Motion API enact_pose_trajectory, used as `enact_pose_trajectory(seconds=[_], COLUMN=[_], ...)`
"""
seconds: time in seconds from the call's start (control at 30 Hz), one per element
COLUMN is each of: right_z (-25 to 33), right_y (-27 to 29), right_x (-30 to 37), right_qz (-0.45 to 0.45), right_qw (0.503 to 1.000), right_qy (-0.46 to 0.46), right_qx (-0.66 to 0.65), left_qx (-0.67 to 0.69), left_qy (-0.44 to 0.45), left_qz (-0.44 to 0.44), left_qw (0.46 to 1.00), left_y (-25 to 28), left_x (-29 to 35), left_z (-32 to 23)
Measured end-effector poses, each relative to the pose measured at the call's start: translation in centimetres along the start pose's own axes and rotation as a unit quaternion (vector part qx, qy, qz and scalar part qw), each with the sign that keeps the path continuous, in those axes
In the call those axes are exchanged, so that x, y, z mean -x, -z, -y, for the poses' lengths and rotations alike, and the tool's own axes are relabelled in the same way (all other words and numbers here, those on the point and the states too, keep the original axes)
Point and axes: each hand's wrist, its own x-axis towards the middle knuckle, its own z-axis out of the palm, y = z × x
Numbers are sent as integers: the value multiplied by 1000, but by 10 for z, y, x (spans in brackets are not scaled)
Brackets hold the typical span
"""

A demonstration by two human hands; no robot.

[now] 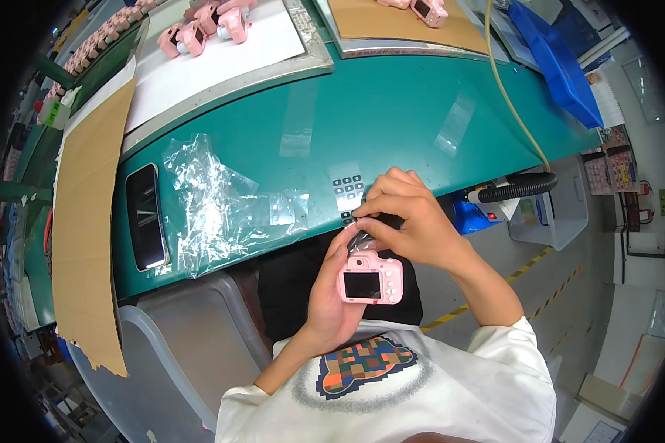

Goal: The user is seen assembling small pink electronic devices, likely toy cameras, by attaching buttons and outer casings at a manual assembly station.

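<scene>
A small pink toy camera [393,275] rests in my left hand [328,299] at the table's near edge, its dark screen and white buttons facing up. The fingers of my left hand wrap its left side. Just beyond the camera, my right hand [414,218] is closed in a pinch, its fingertips meeting those of my left hand. What lies between the pinching fingers is too small to make out. Touching this spot is a clear sheet of small dark square stickers [349,186] on the green table. Some dark, shiny material shows between the hands and the camera.
Crumpled clear plastic bags [210,210] and a black phone [147,218] lie to the left on the green table [391,118]. More pink cameras [192,37] sit on a white board at the back. A cardboard sheet [89,221], blue tray [558,63] and yellow hose [511,100] flank the workspace.
</scene>
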Motion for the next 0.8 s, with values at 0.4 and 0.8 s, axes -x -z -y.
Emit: enact_pose_trajectory(seconds=[0.4,0.8], right_z=[0,-24], right_y=[16,17], right_x=[-18,-48], right_qz=[67,21], right_qw=[994,995], right_qy=[-66,-70], right_qx=[-49,-70], left_qx=[-3,-8], left_qy=[28,13], left_qz=[-3,-34], left_qw=[1000,999], left_y=[-12,-29], left_x=[-2,-11], left_z=[-13,-33])
